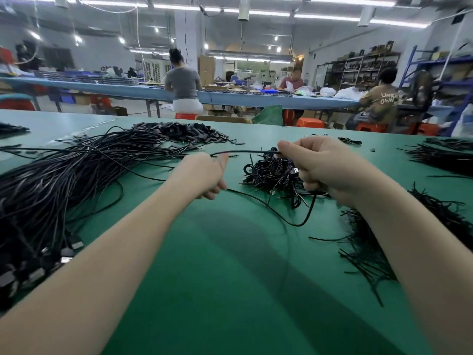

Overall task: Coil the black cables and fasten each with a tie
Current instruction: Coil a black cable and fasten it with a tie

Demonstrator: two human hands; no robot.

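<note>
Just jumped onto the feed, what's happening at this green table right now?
A person is coiling a black cable at a green table. The right hand grips one end of it, and the left hand holds the stretch running between the hands; a slack loop sags onto the table. A big bundle of loose cables lies to the left, a heap of coiled ones sits behind the hands, and black ties are scattered on the right.

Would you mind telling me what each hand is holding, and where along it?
Both grip one black cable: the right hand holds its partly wound end, the left hand a stretch further along it.
</note>
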